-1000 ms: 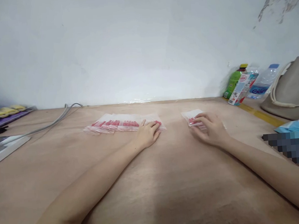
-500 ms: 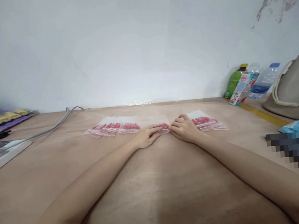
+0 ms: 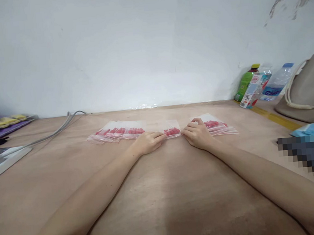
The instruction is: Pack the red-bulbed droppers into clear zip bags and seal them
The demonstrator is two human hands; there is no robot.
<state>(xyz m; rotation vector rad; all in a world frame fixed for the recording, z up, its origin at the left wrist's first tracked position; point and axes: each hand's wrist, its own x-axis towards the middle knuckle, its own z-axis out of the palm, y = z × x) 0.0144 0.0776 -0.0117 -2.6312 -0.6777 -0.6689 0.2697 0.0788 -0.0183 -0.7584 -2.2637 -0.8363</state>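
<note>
A row of several clear zip bags with red pieces [image 3: 120,132] lies across the wooden table [image 3: 162,189]. One clear bag of red pieces [image 3: 171,129] sits in the middle, between my hands. My left hand [image 3: 148,142] rests on its left edge with fingers curled and pressed down. My right hand [image 3: 198,134] pinches its right edge, fingers bent together. A small stack of the same bags [image 3: 217,125] lies just right of my right hand.
A grey cable [image 3: 54,131] runs along the back left. A book [image 3: 2,158] and a purple tray with yellow items [image 3: 2,122] are at the far left. Bottles [image 3: 255,86], a beige bag [image 3: 307,91] and a blue packet [image 3: 312,128] stand at the right.
My right hand left the right stack and came to the middle bag. My left hand slid slightly left to that bag's left edge. The middle bag now lies between both hands.
</note>
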